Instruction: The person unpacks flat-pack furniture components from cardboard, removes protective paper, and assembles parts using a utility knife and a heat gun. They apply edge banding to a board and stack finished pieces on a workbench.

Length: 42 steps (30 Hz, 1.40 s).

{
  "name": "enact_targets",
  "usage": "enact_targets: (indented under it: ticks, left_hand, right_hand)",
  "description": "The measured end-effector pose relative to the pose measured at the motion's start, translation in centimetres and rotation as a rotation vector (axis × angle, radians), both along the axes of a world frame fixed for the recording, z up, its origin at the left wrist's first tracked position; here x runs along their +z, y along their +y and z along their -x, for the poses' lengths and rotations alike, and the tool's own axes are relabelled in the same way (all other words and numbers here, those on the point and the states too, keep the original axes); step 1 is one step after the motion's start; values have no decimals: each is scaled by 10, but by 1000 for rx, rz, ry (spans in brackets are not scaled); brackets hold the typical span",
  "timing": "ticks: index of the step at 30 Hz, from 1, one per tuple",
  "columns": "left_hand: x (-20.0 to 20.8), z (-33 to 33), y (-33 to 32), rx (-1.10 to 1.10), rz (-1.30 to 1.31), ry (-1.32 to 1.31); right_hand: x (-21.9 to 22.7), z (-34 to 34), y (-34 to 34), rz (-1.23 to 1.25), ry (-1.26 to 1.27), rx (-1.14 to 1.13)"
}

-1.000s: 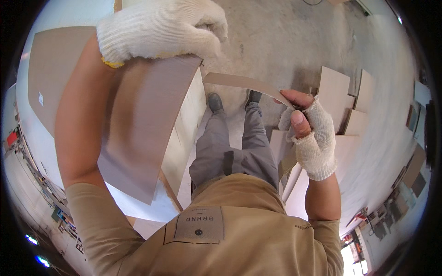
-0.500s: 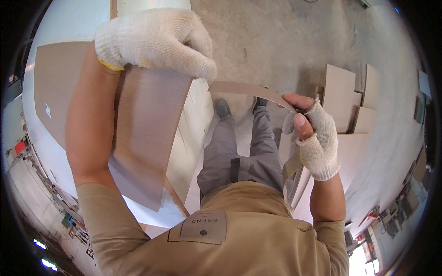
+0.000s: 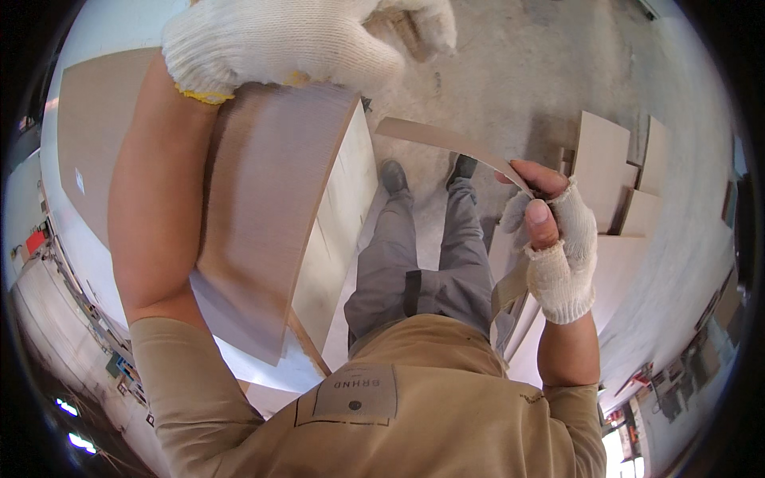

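Observation:
My left hand (image 3: 295, 40), in a white knitted glove, is above the far end of a brown wood-grain panel (image 3: 263, 199). Its thumb and fingers are spread apart, and I see nothing held between them. In a fingerless glove, my right hand (image 3: 554, 239) pinches a thin brown strip of edge banding (image 3: 446, 139) between bare thumb and fingers. The strip's free end arches left toward the panel's right edge, apart from it. More of the band hangs below this hand, partly hidden by the wrist.
The panel lies on a pale work surface (image 3: 339, 231); another brown board (image 3: 103, 119) is at its left. Several panels (image 3: 598, 159) stand on the right beyond my right hand. My legs (image 3: 390, 247) are on the concrete floor (image 3: 510, 72) between them.
My left hand has moved farther away and slightly right, its thumb and fingers coming apart. The strip stays in my right hand, its free end now slightly higher and to the right in view.

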<state>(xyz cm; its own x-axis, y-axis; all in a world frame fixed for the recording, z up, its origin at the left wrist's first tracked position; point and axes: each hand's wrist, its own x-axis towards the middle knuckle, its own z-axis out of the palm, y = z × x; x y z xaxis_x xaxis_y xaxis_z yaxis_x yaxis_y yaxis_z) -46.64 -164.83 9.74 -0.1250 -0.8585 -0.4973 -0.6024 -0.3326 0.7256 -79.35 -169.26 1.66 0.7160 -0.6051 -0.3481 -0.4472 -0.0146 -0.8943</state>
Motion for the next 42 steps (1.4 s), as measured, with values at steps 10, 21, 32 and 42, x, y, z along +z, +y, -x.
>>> enact_targets:
  ticks: [10,21,32,42]
  left_hand:
    - [-49,-5,52,602,737,271]
    - [-30,169,65,949,849,124]
    - [-24,173,26,1311,585,1348]
    - [-25,182,28,1089,582,297]
  right_hand:
    - [-2,10,-1,-206,-313,-270]
    - [42,-111,-31,-622,-614,-82]
    - [17,-106,-31,-436,-412,-328]
    - [-22,-103,-98,53,-150,-489]
